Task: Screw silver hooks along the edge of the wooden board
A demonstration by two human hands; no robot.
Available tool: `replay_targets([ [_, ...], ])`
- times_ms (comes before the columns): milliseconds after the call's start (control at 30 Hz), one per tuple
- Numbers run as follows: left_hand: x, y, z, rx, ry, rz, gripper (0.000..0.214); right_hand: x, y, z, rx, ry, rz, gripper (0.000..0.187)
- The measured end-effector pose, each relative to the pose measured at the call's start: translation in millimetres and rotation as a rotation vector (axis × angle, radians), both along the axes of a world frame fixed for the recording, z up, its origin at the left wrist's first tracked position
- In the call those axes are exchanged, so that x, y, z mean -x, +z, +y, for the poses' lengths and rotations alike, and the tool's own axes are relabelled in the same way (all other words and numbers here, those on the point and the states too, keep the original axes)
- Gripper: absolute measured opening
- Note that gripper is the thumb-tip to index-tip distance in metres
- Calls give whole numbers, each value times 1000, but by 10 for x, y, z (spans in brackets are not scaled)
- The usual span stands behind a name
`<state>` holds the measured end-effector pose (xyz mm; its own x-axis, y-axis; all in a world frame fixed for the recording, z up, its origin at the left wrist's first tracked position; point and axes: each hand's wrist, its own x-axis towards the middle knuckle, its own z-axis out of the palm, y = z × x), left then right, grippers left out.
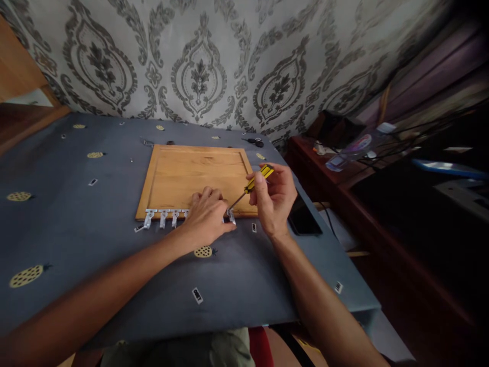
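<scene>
A square wooden panel (191,176) lies on a table covered with a blue-grey cloth (76,224). Along the panel's near edge sits a row of small metal brackets (162,216). My left hand (206,216) rests palm down on that edge, fingers curled over the brackets and the panel rim. My right hand (275,199) grips a screwdriver (254,182) with a yellow and black handle. Its shaft slants down to the left, and the tip meets a bracket (232,216) just beside my left hand's fingers.
A dark phone (303,219) lies on the cloth right of my right hand. Small loose parts (197,295) dot the cloth. A dark object (255,141) lies beyond the panel. A side table (344,163) with a plastic bottle (355,148) stands at right. Patterned wall behind.
</scene>
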<state>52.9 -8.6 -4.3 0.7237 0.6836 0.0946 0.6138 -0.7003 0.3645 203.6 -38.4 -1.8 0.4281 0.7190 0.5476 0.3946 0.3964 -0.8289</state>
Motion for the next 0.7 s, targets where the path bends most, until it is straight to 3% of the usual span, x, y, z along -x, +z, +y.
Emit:
replay_targets([
  [467,6,-17,-2,-34,-9,18,29,-13,105,-76,76,123,-82,31],
  [700,2,-9,2,-32,-11,33,31,-9,83,-50,25,149,36,29],
])
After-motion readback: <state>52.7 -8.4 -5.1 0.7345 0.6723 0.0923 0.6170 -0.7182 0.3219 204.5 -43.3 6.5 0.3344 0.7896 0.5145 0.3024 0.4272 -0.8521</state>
